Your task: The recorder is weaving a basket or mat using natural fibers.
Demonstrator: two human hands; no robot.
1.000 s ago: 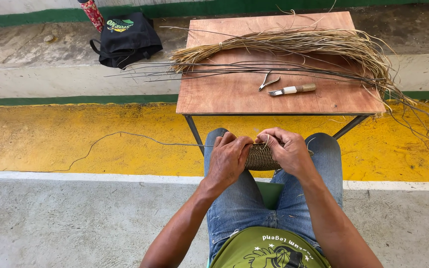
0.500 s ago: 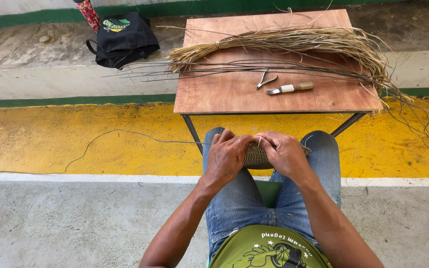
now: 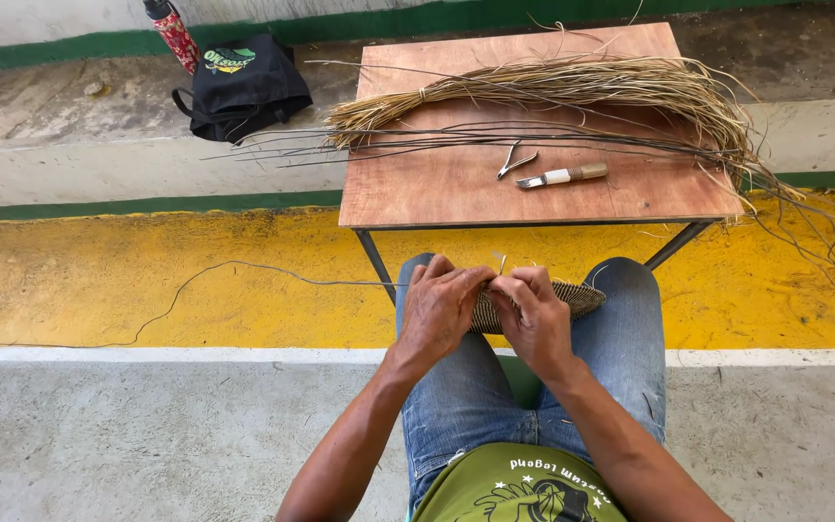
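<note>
While a small coiled woven piece (image 3: 572, 298) rests on the knees just below the wooden table (image 3: 437, 188), both hands pinch its near edge.
The left hand (image 3: 440, 311) and right hand (image 3: 533, 319) are closed together on the tight, ribbed weave, which looks only partly built: a large bundle of dry straw fibre (image 3: 572, 85), dark thin strands (image 3: 417, 137), pliers (image 3: 514, 160) and a knife (image 3: 562, 176) lie on the table, and one long strand (image 3: 244, 269) trails left of it.
</note>
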